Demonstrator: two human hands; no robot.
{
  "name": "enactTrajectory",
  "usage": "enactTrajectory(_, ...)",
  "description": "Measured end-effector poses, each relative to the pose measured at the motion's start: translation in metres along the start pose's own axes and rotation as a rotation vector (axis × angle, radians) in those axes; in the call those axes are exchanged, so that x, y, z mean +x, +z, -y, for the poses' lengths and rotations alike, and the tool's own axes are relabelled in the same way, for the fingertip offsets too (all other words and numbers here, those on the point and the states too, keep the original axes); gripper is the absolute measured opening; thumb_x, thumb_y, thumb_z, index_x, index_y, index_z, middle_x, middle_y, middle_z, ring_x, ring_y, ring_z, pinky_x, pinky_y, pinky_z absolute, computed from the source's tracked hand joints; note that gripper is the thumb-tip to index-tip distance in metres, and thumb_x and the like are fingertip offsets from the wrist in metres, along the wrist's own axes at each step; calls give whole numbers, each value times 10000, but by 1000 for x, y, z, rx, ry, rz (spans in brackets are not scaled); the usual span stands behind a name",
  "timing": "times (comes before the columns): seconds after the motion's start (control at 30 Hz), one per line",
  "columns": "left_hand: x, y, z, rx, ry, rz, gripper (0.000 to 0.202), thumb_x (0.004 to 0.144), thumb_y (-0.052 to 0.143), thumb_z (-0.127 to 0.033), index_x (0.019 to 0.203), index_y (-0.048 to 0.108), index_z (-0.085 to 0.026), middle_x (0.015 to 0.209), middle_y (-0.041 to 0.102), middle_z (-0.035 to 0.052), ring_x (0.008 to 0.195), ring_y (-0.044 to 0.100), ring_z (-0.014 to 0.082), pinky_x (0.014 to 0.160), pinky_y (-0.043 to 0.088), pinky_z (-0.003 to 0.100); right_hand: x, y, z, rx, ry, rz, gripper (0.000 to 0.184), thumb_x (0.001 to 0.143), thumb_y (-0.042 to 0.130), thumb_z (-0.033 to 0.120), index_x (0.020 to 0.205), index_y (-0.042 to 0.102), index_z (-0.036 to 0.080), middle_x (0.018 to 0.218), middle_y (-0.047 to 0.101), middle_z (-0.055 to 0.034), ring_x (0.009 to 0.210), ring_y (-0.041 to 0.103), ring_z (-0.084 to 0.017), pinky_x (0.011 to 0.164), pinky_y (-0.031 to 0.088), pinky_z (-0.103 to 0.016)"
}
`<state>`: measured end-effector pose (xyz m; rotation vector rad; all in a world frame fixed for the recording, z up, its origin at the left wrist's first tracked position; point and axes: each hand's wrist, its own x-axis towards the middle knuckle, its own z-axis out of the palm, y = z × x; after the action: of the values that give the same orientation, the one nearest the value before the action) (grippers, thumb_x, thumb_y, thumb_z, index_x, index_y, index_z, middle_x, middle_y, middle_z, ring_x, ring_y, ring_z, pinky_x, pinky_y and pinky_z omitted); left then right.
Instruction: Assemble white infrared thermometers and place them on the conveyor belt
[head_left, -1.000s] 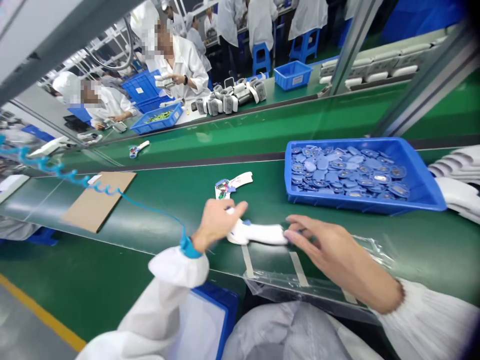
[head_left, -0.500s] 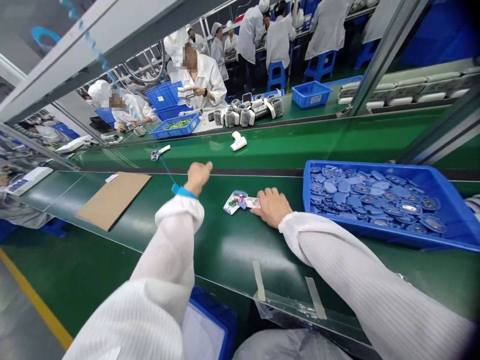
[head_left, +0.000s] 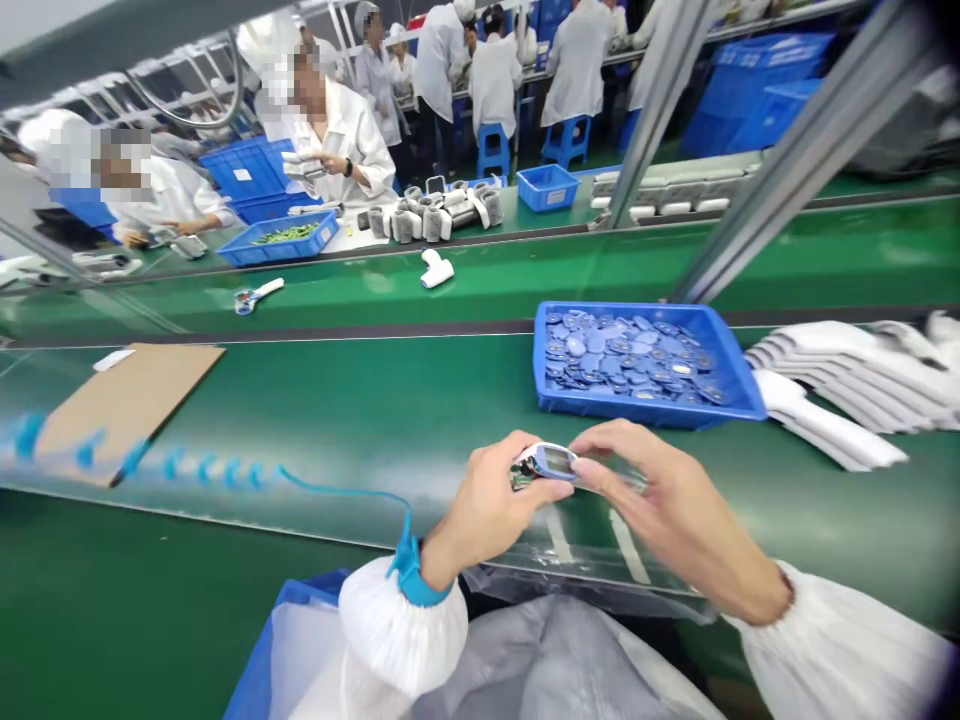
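Note:
Near the front edge of the bench, I hold a small white-and-blue device with a grey screen and an exposed green circuit board at its left end. My left hand grips its left side between thumb and fingers. At its right end, my right hand pinches it with thumb and forefinger. The rest of the device is hidden behind my right fingers. A blue wrist strap with a coiled cord circles my left wrist.
Beyond my hands stands a blue tray of blue oval parts. White gun-shaped housings are stacked to its right. Cardboard lies left. The green belt carries a white gun-shaped piece and an open one. Co-workers sit across.
The device has come up off the bench and closer to me. My left hand has come back from near the belt and joined my right hand on it. The view has swung right.

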<state>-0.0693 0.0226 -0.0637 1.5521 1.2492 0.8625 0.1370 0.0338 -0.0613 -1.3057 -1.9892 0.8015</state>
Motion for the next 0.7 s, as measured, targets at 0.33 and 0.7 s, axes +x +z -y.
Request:
enactTrajectory(0.33,4,6,-2,147,-53,-200,186,942,659,-335,1059,681,-191,992,721,57,888,652,201,796,472,306,-39,-45,-27,-418,57,-169,422,1023,428,562,852,627,231,848,669,-40,789,579,-208,699,365,-353)
enactTrajectory(0.7,-2,-18,25,-504,-487,-144,593,722,856,-540,1095,702,-105,917,741,89,753,642,156,652,462,227,-41,-121,-145,-664,380,-295,458,938,508,560,1072,689,162,1136,681,-182,972,623,-293,802,487,-431)
